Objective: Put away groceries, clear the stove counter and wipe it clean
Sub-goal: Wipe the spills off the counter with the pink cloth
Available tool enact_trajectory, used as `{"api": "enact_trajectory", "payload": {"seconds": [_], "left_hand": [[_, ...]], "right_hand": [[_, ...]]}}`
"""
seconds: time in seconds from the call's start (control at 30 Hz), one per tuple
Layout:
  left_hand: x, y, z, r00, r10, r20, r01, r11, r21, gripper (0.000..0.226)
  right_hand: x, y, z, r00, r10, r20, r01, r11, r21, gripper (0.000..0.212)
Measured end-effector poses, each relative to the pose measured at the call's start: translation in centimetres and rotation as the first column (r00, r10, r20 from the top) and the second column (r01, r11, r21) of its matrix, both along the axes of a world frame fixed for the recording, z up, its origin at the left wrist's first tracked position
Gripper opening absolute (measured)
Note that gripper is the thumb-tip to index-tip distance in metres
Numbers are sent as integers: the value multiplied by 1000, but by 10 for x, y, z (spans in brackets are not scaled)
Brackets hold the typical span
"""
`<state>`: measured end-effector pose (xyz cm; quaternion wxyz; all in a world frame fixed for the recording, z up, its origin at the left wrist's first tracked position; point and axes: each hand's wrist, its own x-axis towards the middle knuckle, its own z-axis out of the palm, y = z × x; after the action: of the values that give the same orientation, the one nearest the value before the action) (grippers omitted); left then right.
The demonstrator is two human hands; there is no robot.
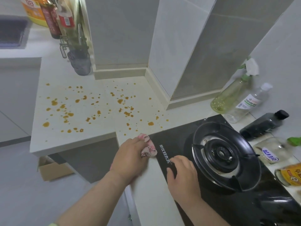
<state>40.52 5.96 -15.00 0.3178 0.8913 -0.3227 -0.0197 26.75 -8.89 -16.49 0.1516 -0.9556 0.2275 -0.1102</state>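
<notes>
Pale tiled walls closed in a white desk (78, 141), with a cluster of sauce bottles (53, 18) standing at its far left. Orange-brown spatters (97, 111) dotted the desk's middle and far parts, apart from the near edge where the hands were.

The left hand (130, 159) lay at that near edge, just beside the left border of the stove (179, 141). Its fingers were curled round a bunched pink-and-white cloth (149, 148), holding it down on the desk.

To wipe well from there, I judged the cloth should be spread flatter under the palm and carried out to the far-left spots. Drawing it back in overlapping strokes would gather the sauce rather than smear it. Dried spots would likely need firmer pressure.

The right hand (182, 176) reached over the stove's near-left corner, wrist low, fingers bent over a dark knob (172, 168). Whether they pinched it or merely rested there, I could not tell. Farther right, a spray bottle (231, 95) and other containers stood beside the stove, probably needing clearing too.
</notes>
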Motion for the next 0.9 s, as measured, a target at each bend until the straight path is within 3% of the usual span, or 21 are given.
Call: {"api": "enact_trajectory", "payload": {"seconds": [0.17, 0.4, 0.6, 0.9], "left_hand": [[19, -3, 0, 1000, 19, 24, -19, 1000, 5, 8], [50, -8, 1, 999, -8, 46, 8, 1000, -8, 13], [68, -7, 8, 1000, -9, 27, 9, 1000, 22, 14], [48, 7, 0, 1000, -18, -22, 18, 1000, 10, 14]], "right_hand": [[57, -13, -5, 999, 46, -27, -46, 999, -11, 30], [62, -12, -6, 997, 63, -47, -67, 993, -98, 42], [65, -11, -4, 994, 59, -92, -68, 993, -92, 31], [66, -10, 0, 985, 49, -167, -54, 998, -25, 36]]}}
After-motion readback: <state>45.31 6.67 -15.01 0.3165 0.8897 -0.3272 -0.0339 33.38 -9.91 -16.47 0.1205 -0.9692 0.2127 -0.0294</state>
